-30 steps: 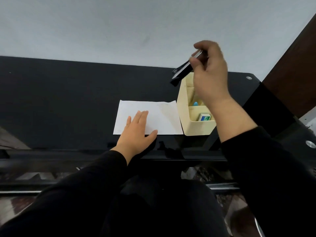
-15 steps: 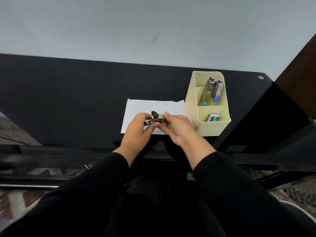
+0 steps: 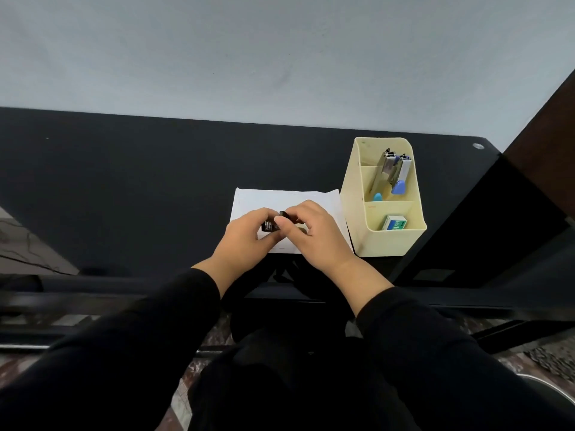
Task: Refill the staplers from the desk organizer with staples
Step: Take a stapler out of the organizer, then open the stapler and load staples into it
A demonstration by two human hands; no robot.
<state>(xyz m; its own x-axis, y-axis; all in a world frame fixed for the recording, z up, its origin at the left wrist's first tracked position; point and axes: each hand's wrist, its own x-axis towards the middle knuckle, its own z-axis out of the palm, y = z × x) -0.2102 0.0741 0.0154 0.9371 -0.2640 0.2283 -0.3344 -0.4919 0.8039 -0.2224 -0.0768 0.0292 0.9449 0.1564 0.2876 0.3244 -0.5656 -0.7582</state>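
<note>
Two hands, one black stapler held over the paper, at the near edge of the table.

Left hand and right hand meet over a single white sheet of paper; fingers of both are curled round one small black stapler, mostly hidden between them. The table is black, smooth and flat. Just right of the paper, touching its edge, stands one cream plastic organizer, boxy, with a tall back and three pockets. Behind the front pocket two more lean tilted side by side: left steel stapler and right steel stapler, shiny metal with rounded blue plastic tips. The front pocket holds one small green-and-white staple box. Sleeves are black.
</note>
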